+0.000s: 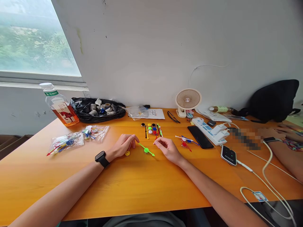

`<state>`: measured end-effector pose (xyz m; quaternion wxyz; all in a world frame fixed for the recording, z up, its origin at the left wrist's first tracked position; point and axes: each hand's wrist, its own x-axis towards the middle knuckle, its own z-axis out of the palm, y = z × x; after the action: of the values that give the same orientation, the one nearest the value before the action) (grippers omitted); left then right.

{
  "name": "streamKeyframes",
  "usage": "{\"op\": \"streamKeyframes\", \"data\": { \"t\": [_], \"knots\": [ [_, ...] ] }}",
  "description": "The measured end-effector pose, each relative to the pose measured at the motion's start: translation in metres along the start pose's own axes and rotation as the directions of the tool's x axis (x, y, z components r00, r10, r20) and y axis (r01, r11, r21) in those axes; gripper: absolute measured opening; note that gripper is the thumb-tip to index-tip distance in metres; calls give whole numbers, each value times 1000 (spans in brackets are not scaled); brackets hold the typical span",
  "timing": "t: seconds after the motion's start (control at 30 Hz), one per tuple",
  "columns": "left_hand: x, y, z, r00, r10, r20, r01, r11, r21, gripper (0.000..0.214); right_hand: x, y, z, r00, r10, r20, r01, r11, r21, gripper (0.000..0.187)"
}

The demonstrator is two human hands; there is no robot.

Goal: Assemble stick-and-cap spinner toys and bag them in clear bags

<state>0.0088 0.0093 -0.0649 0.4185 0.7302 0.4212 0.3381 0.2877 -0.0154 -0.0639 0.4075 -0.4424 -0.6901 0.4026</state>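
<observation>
Centre of frame: green spinner (146, 150) on the table (132, 189), slanting from upper left to lower right, arrowhead at the lower-right end, hub mid-length. Through the head view I have the left hand (123, 145) just left of it, grip loose, fingers bent and apart, nothing seen held; forefinger near the spinner's upper-left tip, contact not clear. Yellow disc (127, 153) just beneath that hand. Right hand (168, 150) on the other side, thumb and forefinger drawn close together; cannot tell whether anything sits between them. Upper middle: discs (150, 128) and loose arrows (146, 133) grouped together. Right of centre: red, white and blue spinners (184, 140) in an overlapping cluster. Handling notes, my judgement: steady the spinner low at the hub, since a push on a thin tip would likely swing the whole arrow. Keep the left fingertips off the yellow disc, which could slide. Light touch with the right grip, wrist low, approach from the side so the hub stays visible.
</observation>
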Motion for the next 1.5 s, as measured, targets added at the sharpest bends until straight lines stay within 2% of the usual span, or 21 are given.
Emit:
{"op": "streamKeyframes", "data": {
  "t": [0.1, 0.17, 0.23, 0.4, 0.47, 0.53, 0.6, 0.67, 0.73, 0.8, 0.87, 0.93, 1.03, 1.07, 1.13, 1.2, 1.27, 1.33, 1.4, 1.43, 1.5],
  "knots": [
    [1, 0, 2, 998, -32, -46, 29, 998, -60, 63, -2, -3, -1, 999, -50, -6, 49, 993, -103, 33],
    [2, 1, 3, 997, -44, -61, 40, 997, -64, 64, -5, -8, -2, 992, -128, 14, 128, 973, -191, 27],
    [2, 1, 4, 996, -50, -73, 46, 998, -53, 66, -8, -14, -2, 971, -216, 97, 234, 939, -250, 22],
    [1, 0, 4, 991, -47, -124, 47, 999, -2, 66, -15, -23, 1, 871, -316, 377, 434, 855, -285, 37],
    [1, 2, 4, 988, -28, -153, 38, 997, 65, 66, -15, -23, 1, 852, -336, 402, 476, 817, -326, 32],
    [0, 4, 3, 984, -5, -180, 36, 985, 171, 68, -13, -22, -1, 853, -366, 372, 502, 769, -395, 20],
    [0, 6, 2, 983, 8, -182, 43, 960, 275, 69, -12, -22, -6, 862, -384, 332, 505, 715, -483, 16],
    [0, 7, 2, 986, 5, -167, 53, 939, 340, 71, -10, -22, -14, 880, -370, 297, 473, 636, -610, 30],
    [0, 7, 2, 987, -4, -159, 63, 927, 369, 71, -9, -23, -23, 914, -328, 241, 385, 507, -771, 40],
    [0, 6, 2, 987, -8, -162, 71, 920, 386, 71, -9, -24, -30, 942, -303, 145, 255, 361, -897, 42],
    [1, 7, 3, 986, -5, -165, 72, 913, 402, 71, -10, -25, -33, 950, -310, 44, 138, 287, -948, 38],
    [2, 9, 3, 986, -6, -166, 76, 905, 419, 71, -10, -26, -31, 950, -311, 17, 121, 321, -939, 32],
    [2, 15, 1, 990, -49, -129, 100, 898, 428, 73, -12, -26, -19, 940, -292, 179, 304, 469, -829, 19],
    [2, 17, -1, 992, -66, -109, 107, 898, 426, 74, -13, -25, -14, 922, -291, 257, 377, 510, -773, 22],
    [1, 20, -6, 994, -85, -68, 107, 896, 432, 74, -14, -21, -5, 885, -289, 365, 465, 563, -683, 40],
    [-2, 22, -12, 995, -89, -46, 101, 878, 468, 70, -14, -16, 0, 874, -266, 407, 481, 595, -644, 54],
    [-5, 24, -18, 988, -155, -7, 139, 864, 484, 66, -13, -12, 2, 878, -229, 420, 465, 615, -637, 59],
    [-8, 26, -22, 944, -316, 94, 247, 867, 432, 62, -13, -12, 1, 881, -207, 425, 454, 622, -638, 58],
    [-10, 31, -25, 862, -446, 240, 359, 872, 333, 58, -12, -15, -2, 882, -208, 423, 453, 624, -637, 55],
    [-10, 33, -25, 831, -470, 297, 393, 874, 284, 56, -12, -16, -3, 883, -214, 418, 453, 624, -637, 53],
    [-10, 38, -25, 812, -453, 369, 406, 891, 203, 53, -12, -18, -4, 886, -225, 405, 450, 629, -634, 50]
  ]
}}
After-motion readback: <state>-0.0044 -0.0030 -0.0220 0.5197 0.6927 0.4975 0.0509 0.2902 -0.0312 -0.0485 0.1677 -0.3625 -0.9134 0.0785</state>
